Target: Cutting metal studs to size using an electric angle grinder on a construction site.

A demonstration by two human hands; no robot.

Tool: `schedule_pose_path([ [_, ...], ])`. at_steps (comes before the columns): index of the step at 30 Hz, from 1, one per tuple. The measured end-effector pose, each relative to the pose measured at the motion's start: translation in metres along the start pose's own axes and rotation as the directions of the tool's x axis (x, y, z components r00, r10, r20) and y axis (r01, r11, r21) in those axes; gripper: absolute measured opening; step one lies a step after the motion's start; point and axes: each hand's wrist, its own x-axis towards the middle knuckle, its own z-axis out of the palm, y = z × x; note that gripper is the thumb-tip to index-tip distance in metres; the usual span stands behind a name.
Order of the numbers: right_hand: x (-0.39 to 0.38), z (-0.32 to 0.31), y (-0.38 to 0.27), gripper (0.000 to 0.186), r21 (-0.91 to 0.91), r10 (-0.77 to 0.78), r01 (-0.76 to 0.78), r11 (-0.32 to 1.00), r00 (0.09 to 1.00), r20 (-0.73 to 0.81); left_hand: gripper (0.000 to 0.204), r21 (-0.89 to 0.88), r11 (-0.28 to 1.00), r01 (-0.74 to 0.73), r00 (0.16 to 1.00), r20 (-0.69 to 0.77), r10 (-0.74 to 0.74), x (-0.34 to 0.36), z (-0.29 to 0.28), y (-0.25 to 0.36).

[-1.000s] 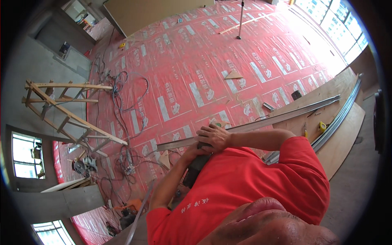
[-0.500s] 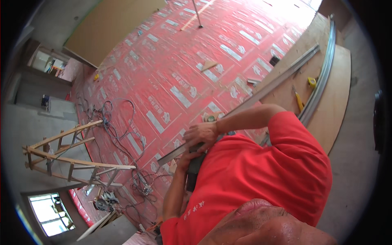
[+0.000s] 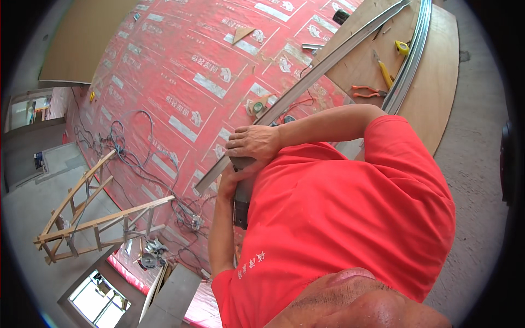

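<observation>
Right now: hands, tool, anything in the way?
Left hand around dark tool; right hand over its top. Metal channel close by both. Orange-handled pliers on board, clear of hands.

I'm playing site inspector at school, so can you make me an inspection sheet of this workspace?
Surface: red printed sheeting covers the floor; wooden board at right.
Things in hand: dark tool; long metal channel alongside, contact unclear.
Clutter: tape measure, yellow knife, orange-handled pliers on the board; triangular offcut on the floor.
Hands: left hand grips the tool; right hand lies over its upper end, grip unclear.
Cables: tangled cables at left.
Surroundings: wooden frame, bright window.
</observation>
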Motion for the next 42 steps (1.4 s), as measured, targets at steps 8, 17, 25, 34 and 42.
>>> schedule_pose_path([
  [8, 0.014, -0.049, 0.005, 0.067, 0.26, 0.264, -0.189, 0.947, 0.918, -0.297, 0.044, 0.014, 1.0, -0.008, 0.996, -0.087, 0.009, 0.01, -0.022, 0.048],
  [17, 0.026, -0.058, 0.046, 0.094, 0.988, 0.663, 0.122, -0.091, 0.748, -0.031, 0.044, 0.208, 0.926, -0.315, 0.947, 0.008, 0.321, 0.12, 0.028, 0.214],
  [25, -0.022, -0.129, 0.102, 0.053, 0.923, 0.733, 0.206, -0.326, 0.671, 0.11, 0.04, 0.196, 0.871, -0.451, 0.882, -0.051, 0.468, 0.212, 0.128, 0.245],
  [34, -0.096, -0.189, 0.118, 0.043, 0.951, 0.95, 0.25, 0.18, 0.208, -0.234, 0.08, 0.634, 0.591, -0.499, 0.846, 0.206, 0.493, 0.203, 0.175, 0.168],
  [42, -0.156, -0.222, 0.112, 0.037, 0.922, 0.987, 0.385, -0.036, 0.159, -0.028, 0.067, 0.72, 0.533, -0.445, 0.893, 0.313, 0.322, 0.209, 0.222, 0.178],
])
